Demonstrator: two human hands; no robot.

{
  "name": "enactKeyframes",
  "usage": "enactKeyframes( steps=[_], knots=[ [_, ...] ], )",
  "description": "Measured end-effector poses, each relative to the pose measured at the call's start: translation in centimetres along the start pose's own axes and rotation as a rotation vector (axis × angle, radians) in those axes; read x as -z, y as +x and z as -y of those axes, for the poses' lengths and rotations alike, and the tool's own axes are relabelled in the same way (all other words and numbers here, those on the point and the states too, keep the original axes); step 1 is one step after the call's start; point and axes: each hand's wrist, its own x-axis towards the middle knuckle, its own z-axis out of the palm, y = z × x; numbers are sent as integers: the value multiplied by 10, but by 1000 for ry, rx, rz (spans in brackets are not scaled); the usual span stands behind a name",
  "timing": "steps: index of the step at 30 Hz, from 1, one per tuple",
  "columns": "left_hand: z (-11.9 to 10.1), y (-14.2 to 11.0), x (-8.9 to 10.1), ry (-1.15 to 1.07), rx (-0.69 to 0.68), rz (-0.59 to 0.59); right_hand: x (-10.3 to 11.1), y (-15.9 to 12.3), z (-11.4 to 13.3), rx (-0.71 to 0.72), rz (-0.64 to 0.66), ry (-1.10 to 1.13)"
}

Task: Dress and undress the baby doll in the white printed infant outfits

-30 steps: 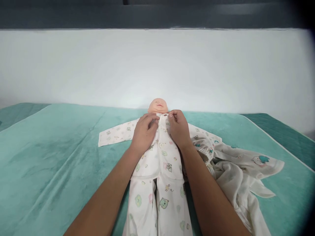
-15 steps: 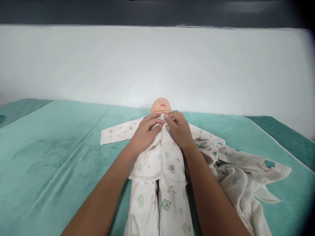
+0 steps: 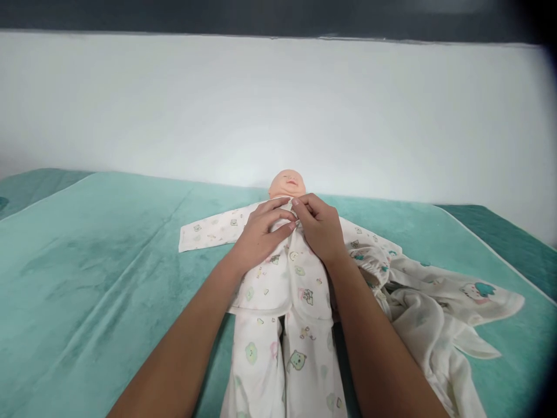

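Observation:
A baby doll (image 3: 287,183) lies on its back on a teal mat (image 3: 96,261), dressed in a white printed top (image 3: 278,278) and matching trousers (image 3: 282,371). My left hand (image 3: 259,235) rests on the doll's chest with its fingers stretched toward the top's front opening. My right hand (image 3: 319,229) is beside it, fingertips pinched on the top's front edge just below the neck. The fingertips of the two hands meet at the middle of the chest. One empty sleeve (image 3: 209,231) lies flat out to the left.
A heap of loose white baby clothes (image 3: 435,307) with teal prints lies on the mat to the right of the doll. A white wall (image 3: 278,110) rises right behind the doll's head. A darker green mat edge (image 3: 505,238) shows at far right.
Both hands have stayed at the top's front opening, shifting slightly down from the collar. The left fingers have stretched out more. The view has tilted a little.

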Motion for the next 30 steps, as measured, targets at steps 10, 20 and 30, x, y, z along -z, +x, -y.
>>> enactKeyframes(
  steps=[10,20,30],
  knots=[
    [4,1,-5,-50,-6,-71,0,-1,-2,-57,-27,161],
    [-5,-23,0,101,-160,31,15,-21,12,3,31,34],
    [-6,-37,16,89,-97,242,19,-67,14,3,18,5]
  ],
)
